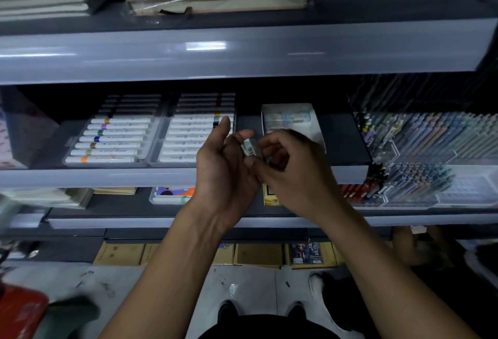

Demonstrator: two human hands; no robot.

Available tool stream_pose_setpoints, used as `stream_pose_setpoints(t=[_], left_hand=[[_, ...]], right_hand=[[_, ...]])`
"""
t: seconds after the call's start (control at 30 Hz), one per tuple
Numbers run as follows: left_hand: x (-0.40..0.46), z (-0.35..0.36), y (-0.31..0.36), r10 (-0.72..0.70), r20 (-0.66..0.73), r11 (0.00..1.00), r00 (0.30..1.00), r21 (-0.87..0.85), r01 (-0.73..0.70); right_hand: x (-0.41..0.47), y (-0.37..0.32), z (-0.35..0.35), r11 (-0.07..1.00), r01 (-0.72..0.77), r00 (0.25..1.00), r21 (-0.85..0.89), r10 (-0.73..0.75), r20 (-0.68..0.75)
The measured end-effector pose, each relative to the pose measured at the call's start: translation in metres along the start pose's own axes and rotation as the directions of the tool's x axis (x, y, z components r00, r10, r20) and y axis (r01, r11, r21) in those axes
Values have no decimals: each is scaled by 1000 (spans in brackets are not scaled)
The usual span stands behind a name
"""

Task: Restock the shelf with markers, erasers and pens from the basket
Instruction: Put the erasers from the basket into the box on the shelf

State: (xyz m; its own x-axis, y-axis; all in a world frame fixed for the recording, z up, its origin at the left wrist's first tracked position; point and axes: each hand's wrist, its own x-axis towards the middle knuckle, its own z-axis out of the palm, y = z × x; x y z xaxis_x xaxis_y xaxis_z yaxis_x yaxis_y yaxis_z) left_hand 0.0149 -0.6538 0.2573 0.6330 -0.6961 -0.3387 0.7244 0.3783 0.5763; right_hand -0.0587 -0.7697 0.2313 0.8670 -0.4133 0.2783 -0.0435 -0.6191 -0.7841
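Shelf (161,177) grey, dim; marker trays (113,139) left; both hands pinch small eraser (249,146), probably.

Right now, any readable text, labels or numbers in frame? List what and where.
None reads for certain.
Markers in the two trays: barrel print, too blurred to read.
Small packet held between left hand and right hand: label blurred.
Eraser box: print illegible.
Boxes under the shelf: graphics only, unreadable.
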Motion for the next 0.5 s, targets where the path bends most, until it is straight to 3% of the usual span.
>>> stream_pose_setpoints(t=[0.13,0.27,0.37,0.5], left_hand=[[-1,0,-2,3,-21,999,1000,34,-2],[3,-2,-3,4,-1,995,1000,101,-4],[10,-3,-5,29,-42,968,999,249,-18],[20,-7,-8,110,-120,863,987,505,-35]], right_hand=[[1,1,-2,995,-49,999,90,49,9],[2,-3,-8,976,23,999,219,-30,28],[10,1,-18,983,24,1000,181,-21,-15],[26,16,-39,987,-14,996,160,27,-84]])
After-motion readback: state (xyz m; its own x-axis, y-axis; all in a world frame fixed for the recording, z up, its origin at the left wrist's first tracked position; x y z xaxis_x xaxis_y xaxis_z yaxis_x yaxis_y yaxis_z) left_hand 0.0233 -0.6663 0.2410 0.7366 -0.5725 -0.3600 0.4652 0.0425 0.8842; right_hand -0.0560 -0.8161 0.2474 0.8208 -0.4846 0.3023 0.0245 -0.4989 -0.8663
